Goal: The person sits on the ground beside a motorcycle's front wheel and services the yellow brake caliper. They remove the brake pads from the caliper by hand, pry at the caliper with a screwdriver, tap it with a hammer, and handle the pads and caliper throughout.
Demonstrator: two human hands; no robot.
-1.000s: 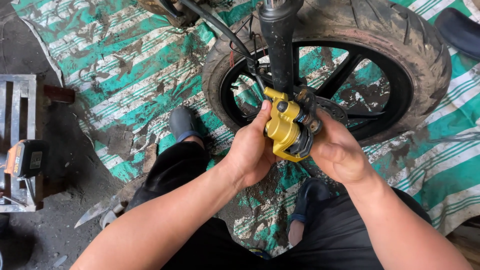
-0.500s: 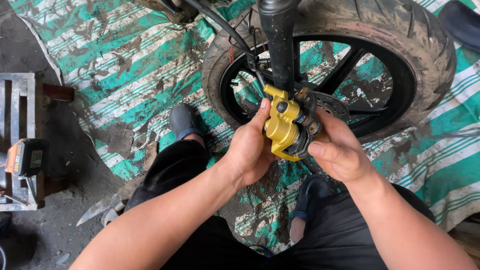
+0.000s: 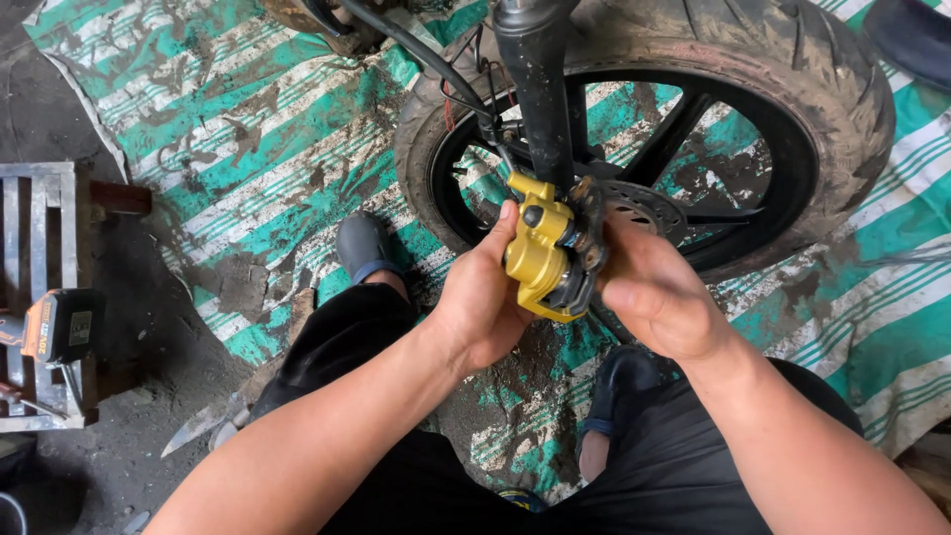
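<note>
A yellow brake caliper [image 3: 540, 253] sits at the lower end of a black fork leg [image 3: 540, 89], in front of a black motorcycle wheel [image 3: 792, 109] with a metal brake disc [image 3: 639, 203]. My left hand [image 3: 480, 297] grips the caliper's left side, thumb up on its top. My right hand [image 3: 654, 292] holds its right side, fingers curled around the dark pad edge. A black hose [image 3: 416, 50] runs from the upper left down to the caliper.
A dirty green-and-white striped tarp [image 3: 248, 129] covers the floor. My dark shoes [image 3: 365, 248] rest on it under the wheel. At the left stands a metal rack [image 3: 40, 228] with an orange power tool [image 3: 54, 327] on it.
Both hands stay on the caliper. My right hand has shifted slightly, closing more around the caliper's right side. The wheel has not moved.
</note>
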